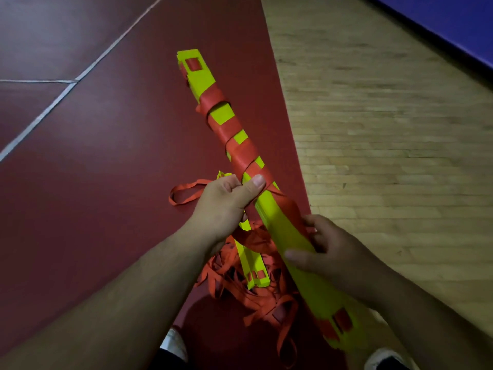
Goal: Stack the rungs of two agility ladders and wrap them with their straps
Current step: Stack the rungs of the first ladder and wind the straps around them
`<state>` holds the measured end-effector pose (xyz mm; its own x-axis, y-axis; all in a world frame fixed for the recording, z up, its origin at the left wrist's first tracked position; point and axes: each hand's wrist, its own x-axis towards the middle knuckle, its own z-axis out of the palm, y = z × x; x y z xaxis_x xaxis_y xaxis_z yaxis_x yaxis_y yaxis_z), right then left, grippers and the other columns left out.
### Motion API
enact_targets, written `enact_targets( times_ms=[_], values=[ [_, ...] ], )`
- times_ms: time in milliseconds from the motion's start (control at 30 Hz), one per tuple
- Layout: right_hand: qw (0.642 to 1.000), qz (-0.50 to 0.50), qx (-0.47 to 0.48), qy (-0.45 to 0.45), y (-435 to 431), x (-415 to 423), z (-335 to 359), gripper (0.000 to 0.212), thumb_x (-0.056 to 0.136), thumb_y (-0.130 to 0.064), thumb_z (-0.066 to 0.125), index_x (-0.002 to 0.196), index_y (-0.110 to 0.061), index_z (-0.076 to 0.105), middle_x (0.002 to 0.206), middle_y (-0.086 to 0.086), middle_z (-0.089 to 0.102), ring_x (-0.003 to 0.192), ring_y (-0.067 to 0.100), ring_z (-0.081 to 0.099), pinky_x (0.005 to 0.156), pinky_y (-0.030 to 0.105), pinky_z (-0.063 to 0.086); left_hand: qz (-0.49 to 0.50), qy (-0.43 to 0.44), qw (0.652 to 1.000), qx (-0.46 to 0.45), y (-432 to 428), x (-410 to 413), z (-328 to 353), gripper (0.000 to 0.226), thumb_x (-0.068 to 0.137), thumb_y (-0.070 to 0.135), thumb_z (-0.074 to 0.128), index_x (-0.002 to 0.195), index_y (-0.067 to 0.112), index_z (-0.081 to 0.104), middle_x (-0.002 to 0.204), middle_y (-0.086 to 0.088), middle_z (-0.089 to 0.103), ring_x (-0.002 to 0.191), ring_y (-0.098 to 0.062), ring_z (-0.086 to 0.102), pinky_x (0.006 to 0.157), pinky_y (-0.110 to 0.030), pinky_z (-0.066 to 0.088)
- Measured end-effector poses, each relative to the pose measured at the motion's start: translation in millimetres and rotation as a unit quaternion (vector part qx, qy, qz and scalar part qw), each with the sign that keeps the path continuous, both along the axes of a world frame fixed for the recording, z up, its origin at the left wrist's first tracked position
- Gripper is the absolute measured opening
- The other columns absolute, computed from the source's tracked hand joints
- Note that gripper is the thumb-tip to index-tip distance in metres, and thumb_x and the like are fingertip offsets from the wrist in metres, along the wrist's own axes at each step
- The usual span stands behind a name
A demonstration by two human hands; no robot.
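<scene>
A stack of neon-yellow ladder rungs (282, 231) is held up at a slant, its far half bound in spirals of orange strap (234, 134). My left hand (226, 201) grips the stack at mid-length, thumb pressing the strap against the rungs. My right hand (328, 249) holds the stack's bare lower half from the right, fingers curled round it. A second bundle of yellow rungs (252, 265) lies on the floor below, on a tangled heap of loose orange strap (256, 292).
Dark red sports flooring (93, 182) with white lines lies to the left, pale wooden floor (386, 129) to the right, a blue mat (453, 20) at the far right. My shoes (174, 343) show at the bottom edge.
</scene>
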<state>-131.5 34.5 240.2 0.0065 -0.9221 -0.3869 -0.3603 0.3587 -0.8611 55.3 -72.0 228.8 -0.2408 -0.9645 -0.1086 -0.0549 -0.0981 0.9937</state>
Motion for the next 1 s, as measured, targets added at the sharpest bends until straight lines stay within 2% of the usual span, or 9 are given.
enact_targets(
  times_ms=[100, 233, 333, 433, 500, 667, 767, 867, 1000],
  values=[
    [0.989, 0.019, -0.017, 0.147, 1.4, 14.7, -5.3, 0.110, 0.053, -0.074, 0.079, 0.148, -0.046, 0.031, 0.121, -0.017, 0.065, 0.106, 0.006, 0.065, 0.091, 0.036, 0.055, 0.009, 0.002, 1.000, -0.005, -1.1, -2.2, -1.6, 0.057, 0.083, 0.047, 0.071, 0.082, -0.007, 0.054, 0.058, -0.011, 0.040, 0.044, -0.012, 0.038, 0.046, -0.024, 0.030],
    [0.983, -0.009, -0.061, 0.175, 2.2, 19.8, -9.5, 0.090, 0.076, -0.044, 0.082, 0.151, -0.029, 0.035, 0.115, -0.007, 0.066, 0.101, 0.014, 0.065, 0.089, 0.037, 0.054, -0.040, 0.038, 0.998, -0.017, 0.8, -3.6, 2.8, 0.062, 0.086, 0.041, 0.071, 0.099, -0.016, 0.051, 0.075, -0.012, 0.042, 0.045, -0.007, 0.039, 0.044, -0.016, 0.035],
    [0.982, -0.026, -0.073, 0.171, 4.2, 15.5, -3.2, 0.080, 0.067, -0.046, 0.074, 0.141, -0.026, 0.049, 0.103, -0.005, 0.069, 0.091, 0.017, 0.067, 0.082, 0.041, 0.056, -0.059, 0.089, 0.994, 0.010, 1.0, -3.5, 6.9, 0.047, 0.085, 0.043, 0.070, 0.100, 0.001, 0.055, 0.073, -0.011, 0.038, 0.044, -0.004, 0.038, 0.046, -0.017, 0.034],
    [0.991, -0.010, -0.089, 0.096, 7.8, 17.5, 2.7, 0.062, 0.055, -0.049, 0.068, 0.115, -0.034, 0.061, 0.085, 0.001, 0.073, 0.073, 0.021, 0.070, 0.068, 0.047, 0.058, -0.093, 0.154, 0.983, 0.041, 2.7, -1.8, 9.8, 0.055, 0.076, 0.054, 0.076, 0.100, 0.008, 0.057, 0.074, -0.005, 0.052, 0.042, -0.004, 0.036, 0.046, -0.018, 0.033],
    [0.996, 0.002, -0.084, 0.017, 8.1, 16.8, 1.7, 0.048, 0.056, -0.043, 0.071, 0.103, -0.042, 0.063, 0.080, 0.002, 0.073, 0.068, 0.025, 0.070, 0.063, 0.049, 0.058, -0.143, 0.185, 0.972, 0.041, 4.2, 0.2, 11.9, 0.074, 0.061, 0.064, 0.082, 0.107, 0.009, 0.065, 0.095, -0.015, 0.064, 0.042, -0.002, 0.037, 0.048, -0.017, 0.033],
    [0.977, 0.060, -0.007, -0.205, 6.4, 0.8, -2.8, 0.042, 0.061, -0.032, 0.076, 0.102, -0.028, 0.069, 0.071, 0.008, 0.064, 0.054, 0.022, 0.060, 0.055, 0.036, 0.048, -0.210, 0.192, 0.958, 0.038, 3.1, 7.5, 15.7, 0.099, 0.062, 0.059, 0.083, 0.130, -0.006, 0.051, 0.107, -0.020, 0.047, 0.042, 0.000, 0.036, 0.048, -0.020, 0.025],
    [0.939, 0.102, 0.036, -0.325, 5.3, -2.4, -6.6, 0.043, 0.068, -0.020, 0.072, 0.109, -0.011, 0.063, 0.069, 0.017, 0.052, 0.049, 0.024, 0.053, 0.052, 0.033, 0.048, -0.233, 0.226, 0.943, 0.069, 3.6, 8.4, 12.3, 0.084, 0.061, 0.054, 0.086, 0.124, 0.007, 0.056, 0.110, -0.019, 0.046, 0.040, 0.001, 0.037, 0.047, -0.016, 0.028],
    [0.919, 0.120, 0.065, -0.371, 4.4, -4.7, -8.3, 0.049, 0.071, -0.019, 0.071, 0.116, -0.005, 0.061, 0.074, 0.013, 0.056, 0.052, 0.022, 0.057, 0.052, 0.032, 0.050, -0.219, 0.204, 0.953, 0.047, 3.9, 6.1, 9.2, 0.053, 0.061, 0.054, 0.086, 0.098, 0.022, 0.067, 0.073, -0.008, 0.051, 0.039, -0.001, 0.037, 0.045, -0.016, 0.032],
    [0.970, 0.075, 0.029, -0.230, 1.2, -8.4, -0.9, 0.041, 0.069, -0.033, 0.072, 0.109, -0.025, 0.072, 0.093, 0.013, 0.072, 0.076, 0.027, 0.070, 0.062, 0.038, 0.056, -0.124, 0.124, 0.985, 0.007, 3.1, 1.1, 9.5, 0.027, 0.087, 0.037, 0.071, 0.098, 0.015, 0.060, 0.054, 0.011, 0.052, 0.039, -0.001, 0.040, 0.043, -0.017, 0.032]
  ],
)
